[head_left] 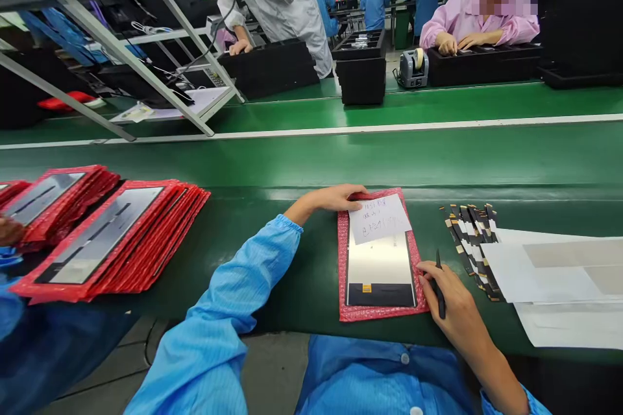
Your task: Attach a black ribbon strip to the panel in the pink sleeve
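Note:
A flat display panel (379, 266) with a dark band at its near end lies on a red bubble-wrap sleeve (344, 298) in front of me. Over its far end is a white handwritten note (382, 218). My left hand (335, 198) is at the far left corner, its thumb on the note and its fingers along the sleeve's top edge. In my right hand (450, 301), beside the sleeve's right edge, is a slim black pointed tool (440, 298), held point away from me. Whether it is a pen or tweezers, I cannot tell.
Stacks of red sleeves with panels (121, 233) lie left, near another person's hand (10, 231). Dark flex strips (472, 246) and white sheets (549, 272) lie right. Beyond the green belt (292, 155) are black trays (361, 74), a tape dispenser (413, 68) and co-workers. A metal rack (111, 45) stands far left.

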